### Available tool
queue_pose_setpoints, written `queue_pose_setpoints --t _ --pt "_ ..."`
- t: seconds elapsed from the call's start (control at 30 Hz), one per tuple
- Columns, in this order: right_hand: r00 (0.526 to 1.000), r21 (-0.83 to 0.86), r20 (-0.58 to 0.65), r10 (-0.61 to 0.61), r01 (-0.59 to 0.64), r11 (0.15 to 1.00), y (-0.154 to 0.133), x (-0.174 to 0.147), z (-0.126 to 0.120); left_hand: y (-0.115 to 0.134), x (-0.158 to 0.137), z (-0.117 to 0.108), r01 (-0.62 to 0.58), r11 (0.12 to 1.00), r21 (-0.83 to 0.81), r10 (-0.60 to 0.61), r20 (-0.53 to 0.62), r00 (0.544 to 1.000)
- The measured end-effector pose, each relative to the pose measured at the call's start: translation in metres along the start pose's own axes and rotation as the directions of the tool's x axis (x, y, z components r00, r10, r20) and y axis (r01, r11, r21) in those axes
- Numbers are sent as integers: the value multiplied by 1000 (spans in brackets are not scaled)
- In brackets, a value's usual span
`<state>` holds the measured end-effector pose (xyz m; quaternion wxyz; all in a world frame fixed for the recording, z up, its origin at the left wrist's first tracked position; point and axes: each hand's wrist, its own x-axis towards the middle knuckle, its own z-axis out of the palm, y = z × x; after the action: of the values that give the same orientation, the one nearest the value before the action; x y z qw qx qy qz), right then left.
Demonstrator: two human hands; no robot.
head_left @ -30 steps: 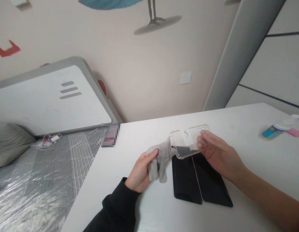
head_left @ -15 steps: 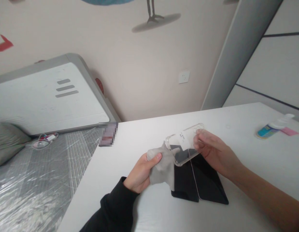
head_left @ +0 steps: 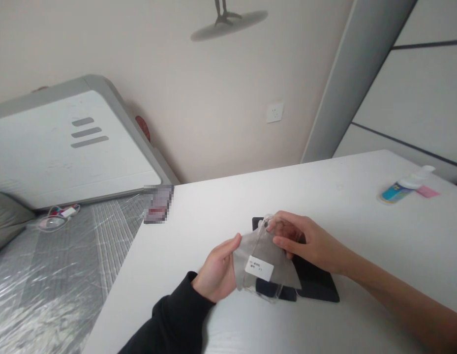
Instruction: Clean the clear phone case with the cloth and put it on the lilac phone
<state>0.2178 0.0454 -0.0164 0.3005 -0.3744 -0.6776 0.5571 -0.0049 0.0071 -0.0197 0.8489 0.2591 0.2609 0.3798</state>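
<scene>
A clear phone case (head_left: 258,248), with a white label (head_left: 259,268) on it, is held tilted between my hands. Behind and around it spreads a grey cloth (head_left: 285,270), which shows through the clear plastic. My left hand (head_left: 219,268) grips the left side of the case and cloth, thumb up along the edge. At the top, near the camera opening, the fingers of my right hand (head_left: 296,236) are closed on the case; how much cloth they hold is partly hidden. Underneath, a black two-panel flat object (head_left: 319,280) lies on the table, partly covered.
On the white table (head_left: 169,295), a spray bottle (head_left: 401,189) with a blue label lies at the right beside a pink piece (head_left: 428,191). A blurred-out phone-like object (head_left: 159,204) is at the left edge. A plastic-covered bed (head_left: 66,275) stands to the left.
The phone case has been turned and brought down and left against the cloth. My right hand has shifted left and down, to the case's top. The view has shifted slightly.
</scene>
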Motion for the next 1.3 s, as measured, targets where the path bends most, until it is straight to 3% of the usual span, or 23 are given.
queue_pose_setpoints --t 0.13,0.47,0.63,0.73,0.97,1.13,1.3 --pt "1000 -93 2 23 -23 995 -4 -1 3 0 2 0 -73 997 -13 72 -90 993" --pt "995 161 -76 71 -58 985 7 3 11 2 4 1 -110 994 4 109 -169 980" --pt "960 166 -275 62 -16 986 8 7 -1 0 1 3 -21 999 27 24 -100 995" --pt "948 150 -315 49 -2 989 8 9 -7 -2 -1 2 7 999 32 -5 -47 999" --pt "982 120 -189 -11 35 992 4 5 2 -5 -1 1 20 1000 -20 -20 -4 1000" --pt "981 -130 -149 -122 102 986 1 -4 12 -9 -1 5 69 997 -42 -69 0 998" --pt "968 -84 -93 -231 224 971 5 -3 18 -13 -1 8 27 998 -62 -30 -50 998"
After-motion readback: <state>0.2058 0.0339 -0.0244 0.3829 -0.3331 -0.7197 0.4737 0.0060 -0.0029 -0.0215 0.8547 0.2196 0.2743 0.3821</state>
